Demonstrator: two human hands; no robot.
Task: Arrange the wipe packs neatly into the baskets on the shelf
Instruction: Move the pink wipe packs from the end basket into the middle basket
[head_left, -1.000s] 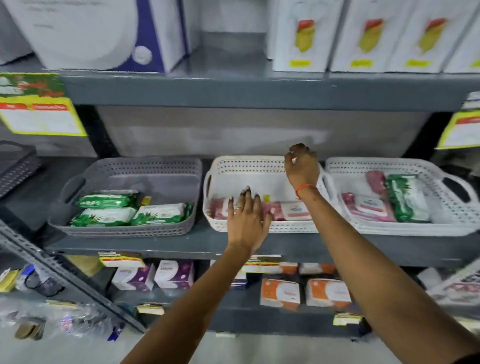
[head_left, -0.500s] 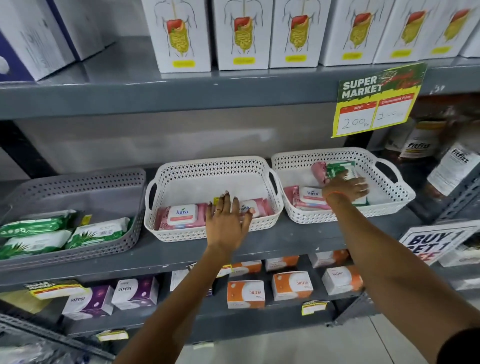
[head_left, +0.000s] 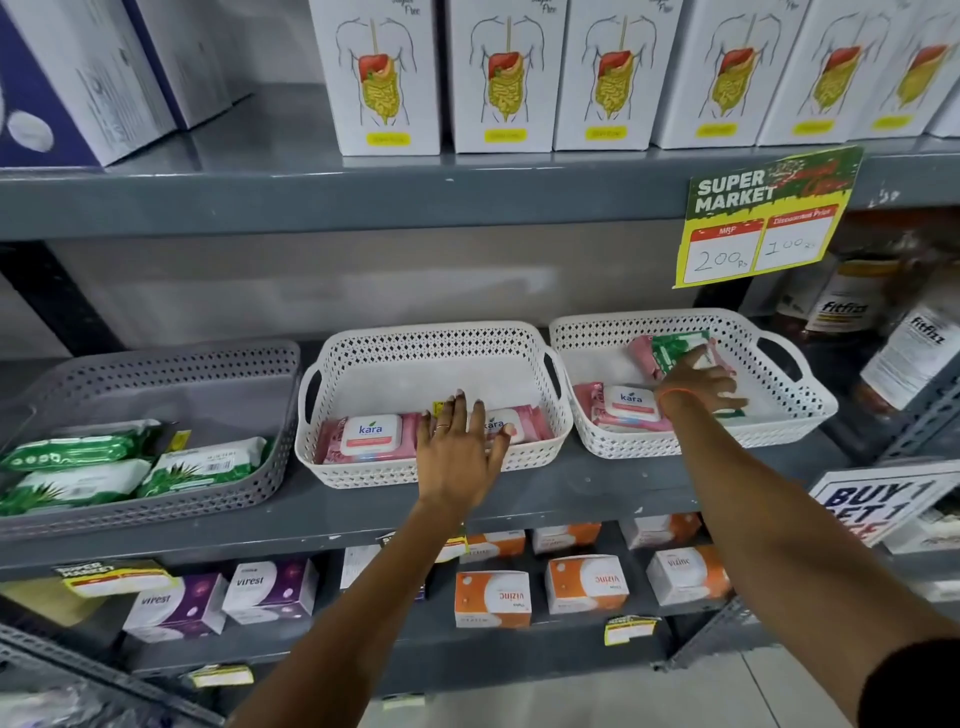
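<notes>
Three perforated plastic baskets stand side by side along the front edge of a grey metal shelf (head_left: 597, 488). The grey basket (head_left: 156, 374), towards the shelf's left end, holds soft green-and-white wipe packs (head_left: 202, 462) lying flat along its front wall. The middle white basket (head_left: 431, 343) — rectangular, with rounded corners and cut-out handles — holds two pink packs against its front wall: the left pink pack (head_left: 370, 439) shows a white rigid flip lid printed "kara", the other is partly covered. The left hand (head_left: 460, 452) lies palm down over that front rim, fingers spread wide and flat, tips touching the right pink pack (head_left: 524, 421); nothing is gripped.

The right white basket (head_left: 779, 364) sits just beside the middle one, near the shelf's right end. A pink pack with white lid (head_left: 626, 402) rests at its front left corner. The right hand (head_left: 698, 384) reaches in over this pack, fingers fairly open, laid on a green crinkly pack (head_left: 675, 348) that overlaps another pink pack (head_left: 640, 356) near the back wall — whether it is pinched I cannot tell. An orange thread band (head_left: 670, 392) circles the wrist.

Above, glossy white cartons (head_left: 602, 78) stand upright in a row, and a green-and-yellow price card (head_left: 763, 218) hangs from that upper shelf's edge.
</notes>
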